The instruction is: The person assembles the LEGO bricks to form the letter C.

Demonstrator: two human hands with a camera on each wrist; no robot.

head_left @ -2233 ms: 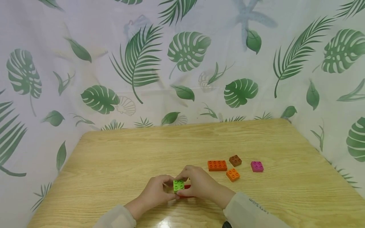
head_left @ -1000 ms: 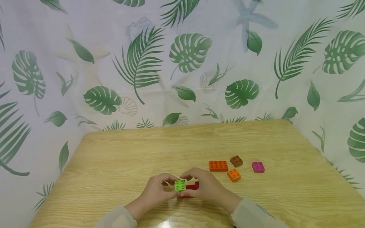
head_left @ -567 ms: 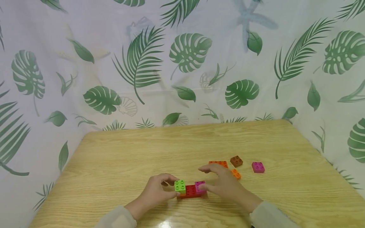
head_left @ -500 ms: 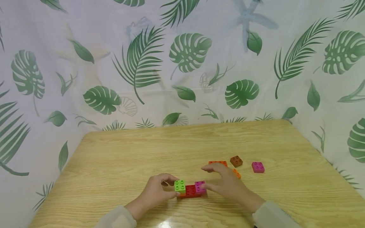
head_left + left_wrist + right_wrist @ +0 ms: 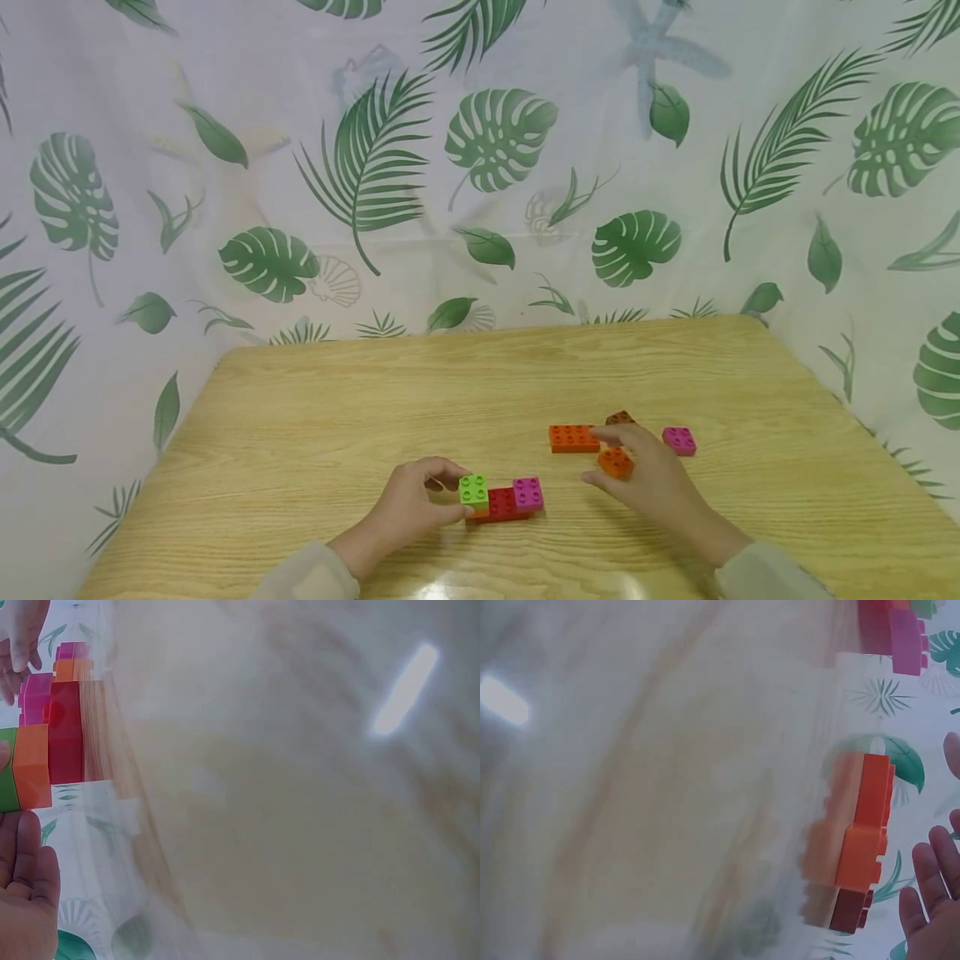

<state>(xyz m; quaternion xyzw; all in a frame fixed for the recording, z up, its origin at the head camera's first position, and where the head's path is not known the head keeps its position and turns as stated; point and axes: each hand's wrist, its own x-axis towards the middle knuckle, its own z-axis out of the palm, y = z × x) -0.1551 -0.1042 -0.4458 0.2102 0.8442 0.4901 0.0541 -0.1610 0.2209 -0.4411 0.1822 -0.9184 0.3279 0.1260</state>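
Observation:
My left hand (image 5: 408, 508) holds a lime-green building brick (image 5: 473, 489) between thumb and fingers. The green one sits on an orange brick (image 5: 34, 766), and that stands on the left end of a red brick (image 5: 501, 504). On the red brick's right end is a magenta brick (image 5: 528, 493). My right hand (image 5: 652, 475) hovers to the right, thumb and forefinger spread either side of a small orange brick (image 5: 615, 463). In the right wrist view its fingers (image 5: 930, 874) are straight and apart from the bricks.
A long orange-red brick (image 5: 573, 438) lies beyond the small orange one. A brown brick (image 5: 619, 418), partly behind my right hand, and a second magenta brick (image 5: 679, 441) lie farther right. The wooden table (image 5: 337, 400) ends at a leaf-print cloth (image 5: 480, 183).
My right hand has let go of the stack and moved right, to the small orange brick. The magenta brick on the red one is now uncovered. My left hand keeps its grip.

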